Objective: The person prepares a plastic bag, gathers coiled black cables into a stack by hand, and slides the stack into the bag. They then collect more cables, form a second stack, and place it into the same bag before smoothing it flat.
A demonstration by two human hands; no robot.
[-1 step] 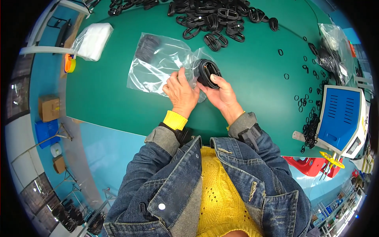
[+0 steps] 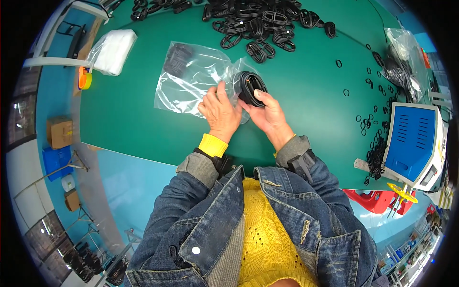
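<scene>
A coiled black cable bundle (image 2: 252, 88) is gripped in my right hand (image 2: 270, 112), thumb on top and fingers underneath. Its left side lies against the mouth of a clear plastic bag (image 2: 191, 98), with film reaching behind the coil. My left hand (image 2: 220, 112) is closed on the bag's near edge, index finger stretched over the film and thumb close to my right fingertips. Exactly how the left thumb pinches the film is hidden. Inside the bag's far left corner sits another dark coiled cable bundle (image 2: 178, 60).
Beyond the bag, a heap of coiled black cables (image 2: 258, 28) covers the green table (image 2: 129, 119). White plastic bags (image 2: 114, 51) and a tape roll (image 2: 85, 79) lie left. Black rings (image 2: 366, 124), a blue-and-white machine (image 2: 413, 141) and a filled plastic bag (image 2: 404, 67) occupy the right.
</scene>
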